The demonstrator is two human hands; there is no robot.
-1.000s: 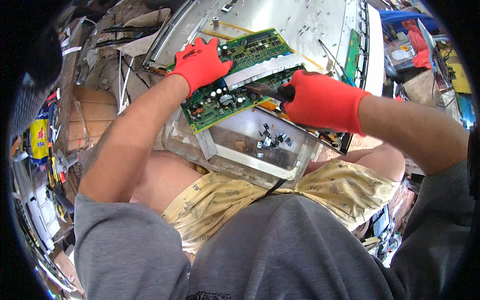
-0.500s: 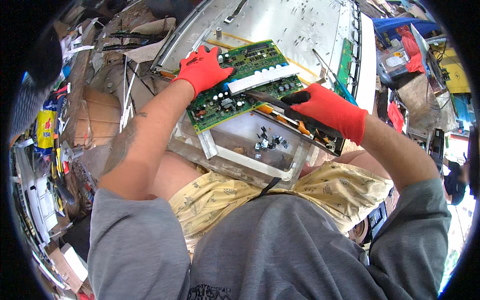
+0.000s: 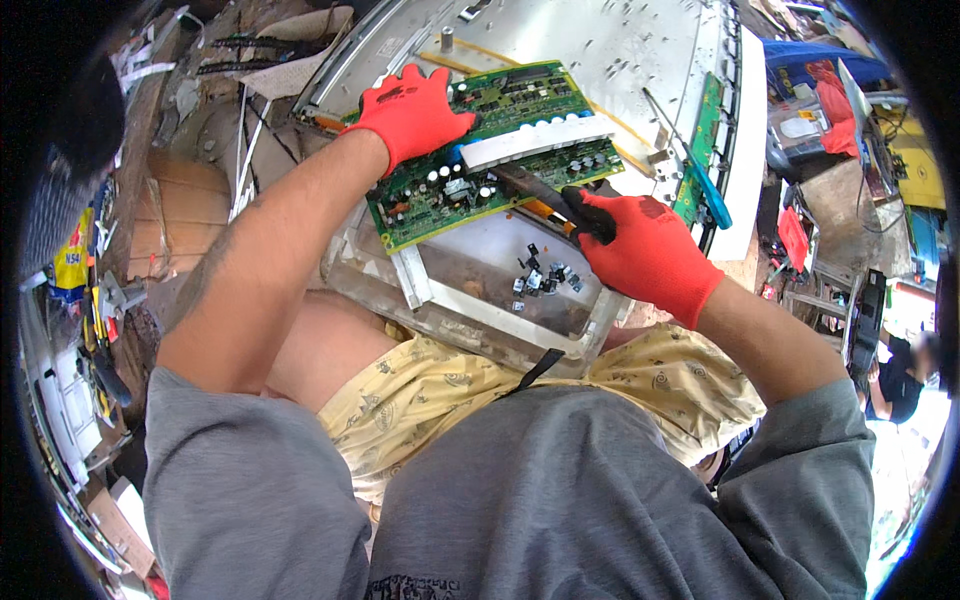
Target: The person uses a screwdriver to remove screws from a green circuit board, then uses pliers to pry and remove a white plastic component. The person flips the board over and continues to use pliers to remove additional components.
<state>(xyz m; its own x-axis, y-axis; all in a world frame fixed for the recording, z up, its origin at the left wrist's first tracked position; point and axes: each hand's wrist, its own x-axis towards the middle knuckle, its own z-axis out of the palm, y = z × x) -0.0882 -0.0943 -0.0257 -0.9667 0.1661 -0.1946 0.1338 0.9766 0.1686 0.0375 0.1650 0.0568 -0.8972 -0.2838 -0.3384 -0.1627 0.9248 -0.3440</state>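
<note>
A green circuit board (image 3: 420, 225) lies tilted across the far edge of a clear plastic tray (image 3: 480, 335). In a red glove, my left hand (image 3: 412, 118) grips its far left part, fingers spread over the board's edge and surface. My right hand (image 3: 645, 245), gloved too, is closed around a dark flat-bladed tool (image 3: 535, 190); its exact kind is unclear. The blade's tip meets the board at the near side of a long white metal bar (image 3: 540, 143). Small capacitors stand along that bar. Several small black-and-silver parts (image 3: 545, 278) sit in the tray.
Beyond the board lies a large pale panel (image 3: 590, 45) strewn with tiny bits. A screwdriver with a teal handle (image 3: 708, 195) rests beside a narrow green board strip (image 3: 705, 140). Cardboard (image 3: 185, 225) and scrap pile up at left. A person (image 3: 905, 375) is far right.
My right hand has shifted slightly left and down, with the blade still at the white bar. The board has turned and shifted a little. My left hand keeps its hold.
</note>
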